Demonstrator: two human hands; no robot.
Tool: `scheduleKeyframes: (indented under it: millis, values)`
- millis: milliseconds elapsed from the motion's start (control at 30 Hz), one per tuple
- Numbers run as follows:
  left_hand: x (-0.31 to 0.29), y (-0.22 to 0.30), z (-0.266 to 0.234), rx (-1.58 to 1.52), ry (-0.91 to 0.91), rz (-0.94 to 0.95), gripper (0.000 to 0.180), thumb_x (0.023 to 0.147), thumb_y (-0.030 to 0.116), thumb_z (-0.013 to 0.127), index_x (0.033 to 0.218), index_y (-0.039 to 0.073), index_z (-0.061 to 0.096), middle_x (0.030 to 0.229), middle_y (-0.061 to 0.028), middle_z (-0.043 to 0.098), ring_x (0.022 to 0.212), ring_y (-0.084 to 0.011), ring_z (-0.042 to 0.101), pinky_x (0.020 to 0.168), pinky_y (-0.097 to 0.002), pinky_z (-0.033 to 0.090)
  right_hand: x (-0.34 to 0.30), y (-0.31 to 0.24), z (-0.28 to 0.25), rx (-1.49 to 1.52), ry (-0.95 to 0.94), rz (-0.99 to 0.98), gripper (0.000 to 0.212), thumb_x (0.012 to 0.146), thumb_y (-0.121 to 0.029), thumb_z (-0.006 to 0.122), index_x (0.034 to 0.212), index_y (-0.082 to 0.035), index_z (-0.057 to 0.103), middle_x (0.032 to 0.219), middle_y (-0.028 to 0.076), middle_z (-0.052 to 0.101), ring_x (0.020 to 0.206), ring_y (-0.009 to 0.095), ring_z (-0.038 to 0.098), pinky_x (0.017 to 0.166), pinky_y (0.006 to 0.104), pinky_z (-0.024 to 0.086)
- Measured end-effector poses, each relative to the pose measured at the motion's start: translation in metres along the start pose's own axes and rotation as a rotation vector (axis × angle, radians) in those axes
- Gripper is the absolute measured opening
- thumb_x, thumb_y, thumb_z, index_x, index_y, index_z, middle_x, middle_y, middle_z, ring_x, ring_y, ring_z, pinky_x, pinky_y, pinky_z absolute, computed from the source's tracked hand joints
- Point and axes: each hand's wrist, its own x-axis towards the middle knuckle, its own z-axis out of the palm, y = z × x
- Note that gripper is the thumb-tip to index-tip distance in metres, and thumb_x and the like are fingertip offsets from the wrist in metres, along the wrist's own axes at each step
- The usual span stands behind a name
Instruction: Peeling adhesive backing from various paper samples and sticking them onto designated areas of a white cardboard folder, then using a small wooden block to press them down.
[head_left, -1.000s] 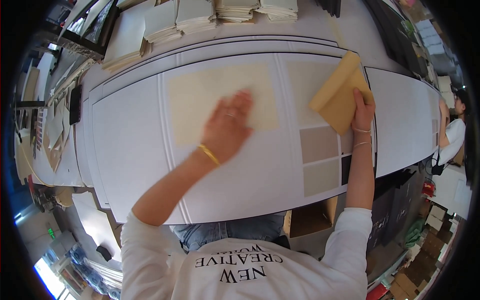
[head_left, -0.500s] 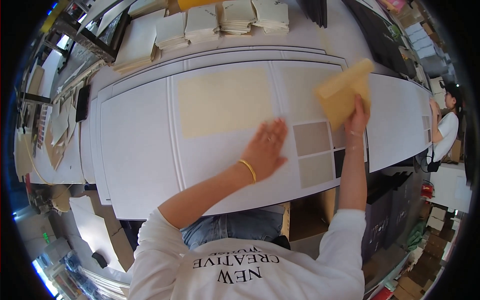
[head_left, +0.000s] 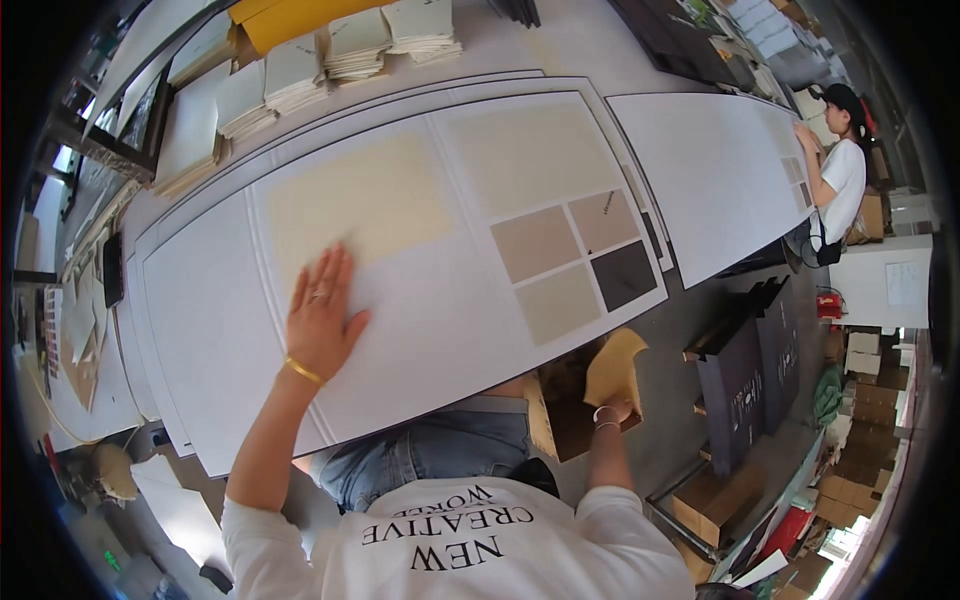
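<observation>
In the head view, the left hand (head_left: 325, 315) is spreading open, palm down, over the white panel (head_left: 420, 335), by the cream rectangle's (head_left: 350, 200) near left corner; whether it is pressing, I cannot tell. Beyond the panel's near edge, the right hand (head_left: 615, 410) is gripping the tan sheet (head_left: 613, 365) beside the open box (head_left: 543, 425). The sheet could crease if it is catching the box's rim; the panel could slide if the left palm is dragging.
</observation>
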Motion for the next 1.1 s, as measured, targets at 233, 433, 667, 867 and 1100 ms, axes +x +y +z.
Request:
scheduleKeyframes:
  millis: [233, 433, 667, 867, 1100]
  values:
    - [-0.051, -0.030, -0.018, 0.084, 0.017, -0.149, 0.073, 0.085, 0.029, 0.058, 0.146, 0.005, 0.025, 0.153, -0.0085, 0.024, 0.141, -0.0245, 0.023, 0.115, -0.0438, 0.013, 0.036, -0.072, -0.026, 0.627, -0.635, 0.308, 0.056, 0.090, -0.045, 0.052, 0.128, -0.005, 0.049, 0.108, 0.010, 0.062, 0.094, 0.018, 0.059, 0.073, 0.0326, 0.048]
    - [-0.065, -0.036, -0.012, 0.291, 0.036, -0.270, 0.071, 0.086, 0.032, 0.057, 0.145, 0.004, 0.029, 0.153, -0.0082, 0.025, 0.141, -0.0232, 0.023, 0.114, -0.0443, 0.015, -0.007, -0.381, -0.091, 0.958, -0.686, 0.114, 0.074, 0.089, -0.060, 0.049, 0.135, -0.002, 0.039, 0.110, 0.017, 0.063, 0.098, 0.027, 0.064, 0.060, 0.0291, 0.051]
    - [-0.079, -0.023, -0.026, 0.127, 0.208, -0.333, 0.074, 0.084, 0.022, 0.063, 0.145, 0.002, 0.026, 0.153, -0.0154, 0.020, 0.142, -0.0300, 0.018, 0.113, -0.0448, 0.019, 0.003, -0.451, -0.129, 1.113, -0.794, -0.059, 0.023, 0.092, -0.022, 0.059, 0.108, -0.005, 0.059, 0.090, 0.009, 0.067, 0.054, 0.009, 0.053, 0.045, 0.0212, 0.041]
    - [-0.029, 0.066, -0.008, -1.279, 0.085, -0.106, 0.066, 0.092, 0.028, 0.057, 0.145, 0.004, 0.025, 0.139, -0.0203, 0.043, 0.121, -0.0291, 0.050, 0.099, -0.0385, 0.041, -0.217, -0.455, -0.165, 1.054, -1.241, -0.185, 0.011, 0.094, -0.016, 0.056, 0.098, -0.007, 0.062, 0.085, 0.007, 0.066, 0.059, 0.007, 0.056, 0.048, 0.0195, 0.044]
    - [-0.004, 0.110, -0.026, -1.775, 0.092, -0.147, 0.041, 0.091, 0.014, 0.057, 0.126, -0.002, 0.042, 0.111, -0.0084, 0.058, 0.100, -0.0134, 0.054, 0.086, -0.0303, 0.046, -0.328, -0.354, -0.190, 0.881, -1.828, 0.038, 0.037, 0.094, -0.029, 0.055, 0.122, -0.005, 0.049, 0.096, 0.013, 0.065, 0.073, 0.024, 0.065, 0.062, 0.0349, 0.053]
